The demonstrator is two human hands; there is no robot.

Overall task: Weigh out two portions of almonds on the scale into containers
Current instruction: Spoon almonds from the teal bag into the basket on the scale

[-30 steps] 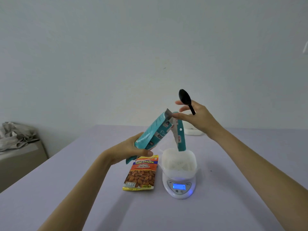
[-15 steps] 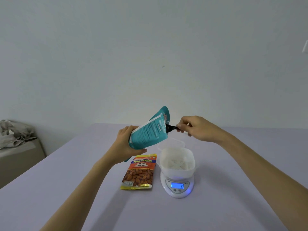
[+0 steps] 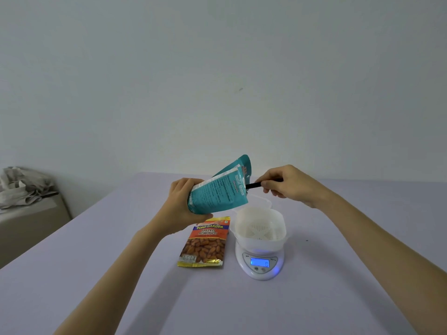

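Head view: left hand (image 3: 183,204) grips teal pouch (image 3: 217,192) by its lower end; pouch tilted, mouth up and right, held above table (image 3: 338,274); right hand (image 3: 285,184) pinches black spoon (image 3: 254,185) by handle, spoon bowl hidden inside pouch mouth; white container (image 3: 260,229) sits on scale (image 3: 260,262), display lit blue, near table centre; salted almonds packet (image 3: 204,243) lies flat just left of scale; clear container (image 3: 262,201) partly hidden behind, toward far edge; crumpled cloth (image 3: 21,187) beyond left edge.

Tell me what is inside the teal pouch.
The black spoon, pinched by the right hand, reaches into the teal pouch, which the left hand grips. Only its handle shows; its bowl and the pouch's contents are hidden by the pouch wall.
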